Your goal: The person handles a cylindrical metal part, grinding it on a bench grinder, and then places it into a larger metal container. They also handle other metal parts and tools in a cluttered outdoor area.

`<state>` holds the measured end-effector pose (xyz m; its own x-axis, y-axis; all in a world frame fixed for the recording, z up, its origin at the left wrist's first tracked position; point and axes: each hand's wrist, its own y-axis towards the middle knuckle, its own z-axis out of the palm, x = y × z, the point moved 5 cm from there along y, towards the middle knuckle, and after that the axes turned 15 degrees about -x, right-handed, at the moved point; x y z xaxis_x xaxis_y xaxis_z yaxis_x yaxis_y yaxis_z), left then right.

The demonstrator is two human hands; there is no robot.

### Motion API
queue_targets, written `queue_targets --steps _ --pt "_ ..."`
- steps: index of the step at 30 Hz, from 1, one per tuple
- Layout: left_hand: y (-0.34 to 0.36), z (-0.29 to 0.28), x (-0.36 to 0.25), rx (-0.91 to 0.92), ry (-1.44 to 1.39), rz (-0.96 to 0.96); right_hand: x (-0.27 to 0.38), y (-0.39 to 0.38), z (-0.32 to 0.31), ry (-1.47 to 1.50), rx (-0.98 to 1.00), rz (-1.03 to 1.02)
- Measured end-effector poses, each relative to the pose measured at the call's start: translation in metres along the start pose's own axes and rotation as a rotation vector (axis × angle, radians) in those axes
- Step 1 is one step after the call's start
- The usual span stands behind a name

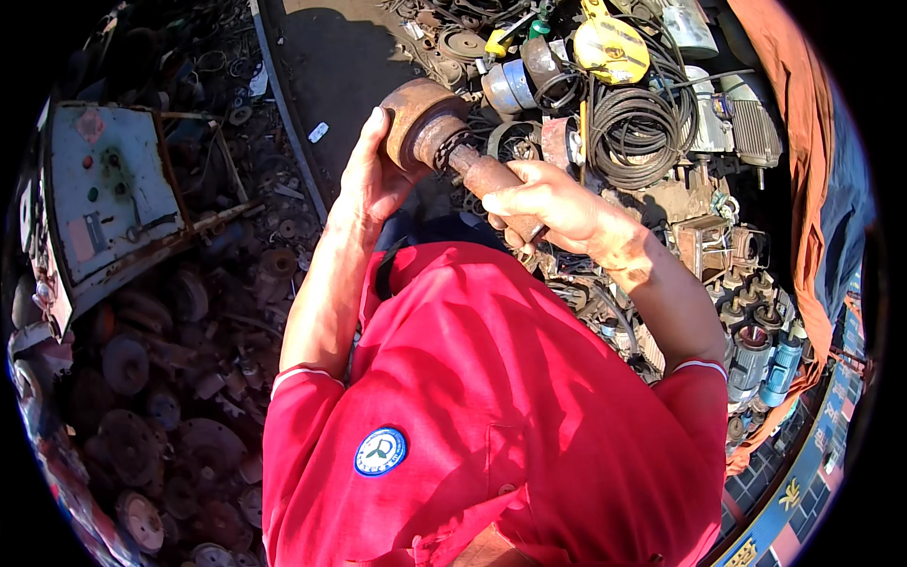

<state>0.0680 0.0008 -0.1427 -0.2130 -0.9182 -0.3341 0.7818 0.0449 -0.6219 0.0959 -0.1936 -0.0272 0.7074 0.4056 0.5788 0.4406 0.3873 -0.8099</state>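
Between my hands is a rusty metal part [416,111] with a wide, drum-like head, a short stepped neck and a thick cylindrical shaft. It lies tilted, the head up and to the left, the shaft down and to the right. My left hand [371,180] cups the head from the left and below, thumb against its outer side, the other fingers mostly hidden behind it. Around the shaft, my right hand [548,203] is wrapped, its thumb lying along the top. What the part belongs to cannot be made out.
At the upper right are a coiled black cable [638,137], a yellow round-bodied pulley block [609,49] and several electric motors [754,118]. A worn grey metal panel [118,189] stands left, above shadowed scrap parts [128,364]. An orange tarp [803,170] hangs along the right.
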Motion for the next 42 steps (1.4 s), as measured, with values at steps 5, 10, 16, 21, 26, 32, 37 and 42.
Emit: queue_targets --steps 5,10,16,21,26,32,37,42 --pt "-0.001 0.015 0.007 0.024 -0.009 0.043 -0.008 0.001 -0.008 -0.164 -0.021 -0.108" --pt "-0.005 0.025 0.013 0.070 -0.050 0.095 -0.014 -0.012 -0.013 -0.051 0.033 -0.127" --pt "-0.004 0.039 0.014 0.088 -0.020 0.167 -0.019 -0.014 -0.027 -0.153 -0.065 -0.199" --pt "0.000 0.039 -0.004 0.131 -0.010 0.254 -0.022 -0.031 -0.043 -0.263 -0.039 -0.252" --pt "-0.004 0.045 -0.019 0.070 -0.094 0.279 -0.038 -0.038 -0.059 -0.159 -0.084 -0.272" --pt "-0.009 0.049 -0.001 0.126 -0.081 0.263 -0.024 -0.041 -0.049 -0.143 -0.018 -0.295" --pt "-0.006 0.046 0.013 0.191 0.030 0.267 -0.031 -0.037 -0.051 0.051 0.057 -0.180" --pt "0.001 0.046 0.017 0.192 0.161 0.279 -0.034 -0.039 -0.053 -0.016 0.027 -0.238"
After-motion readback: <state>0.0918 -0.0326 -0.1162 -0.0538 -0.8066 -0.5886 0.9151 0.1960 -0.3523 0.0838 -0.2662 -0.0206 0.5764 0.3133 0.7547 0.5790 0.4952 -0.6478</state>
